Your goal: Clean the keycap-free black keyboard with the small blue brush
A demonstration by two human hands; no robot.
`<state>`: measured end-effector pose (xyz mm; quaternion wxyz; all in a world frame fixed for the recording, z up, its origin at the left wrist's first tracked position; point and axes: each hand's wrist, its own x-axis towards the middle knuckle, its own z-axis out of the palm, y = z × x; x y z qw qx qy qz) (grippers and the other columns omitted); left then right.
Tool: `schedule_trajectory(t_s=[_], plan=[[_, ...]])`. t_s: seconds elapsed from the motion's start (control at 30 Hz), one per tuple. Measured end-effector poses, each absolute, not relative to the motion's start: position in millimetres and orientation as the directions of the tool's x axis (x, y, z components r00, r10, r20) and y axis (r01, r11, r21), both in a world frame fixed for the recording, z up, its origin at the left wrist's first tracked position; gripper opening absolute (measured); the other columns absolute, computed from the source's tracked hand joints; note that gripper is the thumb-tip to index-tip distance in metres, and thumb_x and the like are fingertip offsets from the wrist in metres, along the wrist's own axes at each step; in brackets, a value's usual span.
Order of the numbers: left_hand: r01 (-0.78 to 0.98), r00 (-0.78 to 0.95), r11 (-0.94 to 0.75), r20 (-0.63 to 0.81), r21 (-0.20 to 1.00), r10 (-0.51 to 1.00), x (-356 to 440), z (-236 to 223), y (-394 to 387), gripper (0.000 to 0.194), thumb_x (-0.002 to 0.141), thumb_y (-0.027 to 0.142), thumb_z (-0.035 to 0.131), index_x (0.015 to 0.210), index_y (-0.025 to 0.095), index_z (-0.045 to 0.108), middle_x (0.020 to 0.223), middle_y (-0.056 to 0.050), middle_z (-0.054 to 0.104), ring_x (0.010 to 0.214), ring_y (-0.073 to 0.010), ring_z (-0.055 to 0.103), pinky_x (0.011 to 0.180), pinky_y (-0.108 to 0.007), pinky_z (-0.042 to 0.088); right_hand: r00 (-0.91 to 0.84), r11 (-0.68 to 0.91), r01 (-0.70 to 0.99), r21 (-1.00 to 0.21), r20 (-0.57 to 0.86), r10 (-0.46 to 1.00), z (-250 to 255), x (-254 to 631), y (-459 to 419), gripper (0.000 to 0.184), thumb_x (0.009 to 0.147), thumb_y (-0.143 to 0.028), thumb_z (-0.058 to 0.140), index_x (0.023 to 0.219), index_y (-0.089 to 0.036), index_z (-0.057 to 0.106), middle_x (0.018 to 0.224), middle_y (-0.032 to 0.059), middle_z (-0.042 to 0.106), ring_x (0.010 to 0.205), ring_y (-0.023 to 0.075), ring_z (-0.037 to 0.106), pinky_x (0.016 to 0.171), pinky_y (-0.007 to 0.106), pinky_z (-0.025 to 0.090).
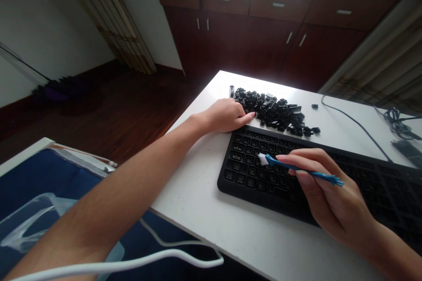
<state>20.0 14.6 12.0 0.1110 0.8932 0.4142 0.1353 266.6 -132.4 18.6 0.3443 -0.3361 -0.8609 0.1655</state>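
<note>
A black keyboard (240,180) with its keycaps off lies on the white table, its bare key sockets showing. In my right hand (339,202) is a slim blue brush (296,168), pinched between thumb and fingers, its white bristles over the sockets on the left part of the keyboard. My left hand (227,114) rests on the table by the keyboard's far left corner, fingers curled under and thumb pointing right. It touches the left edge of a heap of loose black keycaps (273,109); whatever its hidden fingers hold cannot be made out.
One keycap (314,106) lies apart from the heap. A black cable (356,123) runs behind the keyboard to a coiled bundle (397,120) at the right. In front of the table's left edge hangs a white cord (171,253). Wooden cabinets (231,39) stand behind the table (194,184).
</note>
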Motion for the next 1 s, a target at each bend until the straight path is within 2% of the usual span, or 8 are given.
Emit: schedule_trajectory(t_s=[0.23, 0.43, 0.7, 0.83, 1.0], plan=[[0.712, 0.624, -0.639, 0.155, 0.290, 0.766, 19.9, 11.6, 15.0, 0.062, 0.095, 0.050, 0.037, 0.046, 0.015, 0.052, 0.045, -0.001, 0.046, 0.044, -0.0092, 0.029, 0.057, -0.029, 0.022, -0.550, 0.801, 0.461, -0.382, 0.586, 0.595, 19.1, 265.0, -134.5, 0.052, 0.081, 0.005, 0.056, 0.130, -0.014, 0.056, 0.121, 0.0112, 0.060, 0.108, 0.0186, 0.059, 0.089, 0.031, 0.051], [0.714, 0.626, -0.643, 0.160, 0.277, 0.763, 19.9, 10.6, 15.3, 0.063, 0.095, 0.051, 0.034, 0.046, 0.015, 0.053, 0.046, -0.002, 0.047, 0.045, -0.0099, 0.030, 0.057, -0.029, 0.022, -0.723, 0.875, 0.382, -0.298, 0.494, 0.483, 17.6, 265.0, -137.7, 0.054, 0.079, 0.007, 0.056, 0.130, -0.010, 0.056, 0.126, 0.0141, 0.062, 0.108, 0.0235, 0.056, 0.088, 0.040, 0.049], [0.717, 0.629, -0.644, 0.150, 0.266, 0.763, 19.5, 11.3, 15.5, 0.063, 0.095, 0.050, 0.033, 0.047, 0.015, 0.054, 0.047, -0.002, 0.048, 0.046, -0.0099, 0.029, 0.057, -0.030, 0.021, -0.745, 0.861, 0.350, -0.369, 0.447, 0.495, 22.2, 261.2, -135.8, 0.042, 0.085, 0.001, 0.053, 0.126, -0.010, 0.056, 0.122, 0.0138, 0.061, 0.106, 0.0201, 0.056, 0.087, 0.036, 0.049], [0.714, 0.636, -0.651, 0.150, 0.256, 0.757, 19.4, 10.9, 15.8, 0.064, 0.096, 0.051, 0.033, 0.048, 0.015, 0.055, 0.048, -0.002, 0.050, 0.045, -0.0099, 0.031, 0.057, -0.030, 0.021, -0.697, 0.817, 0.399, -0.417, 0.441, 0.565, 19.9, 259.7, -135.8, 0.034, 0.087, -0.001, 0.052, 0.119, -0.011, 0.055, 0.120, 0.0133, 0.059, 0.107, 0.0174, 0.056, 0.090, 0.032, 0.049], [0.718, 0.634, -0.646, 0.142, 0.259, 0.761, 19.3, 11.1, 15.6, 0.064, 0.095, 0.052, 0.033, 0.047, 0.015, 0.054, 0.048, -0.002, 0.049, 0.045, -0.0096, 0.029, 0.057, -0.030, 0.022, -0.619, 0.751, 0.440, -0.492, 0.439, 0.651, 16.5, 259.6, -134.9, 0.030, 0.086, -0.001, 0.050, 0.112, -0.015, 0.055, 0.117, 0.0100, 0.058, 0.104, 0.0154, 0.057, 0.085, 0.030, 0.049]])
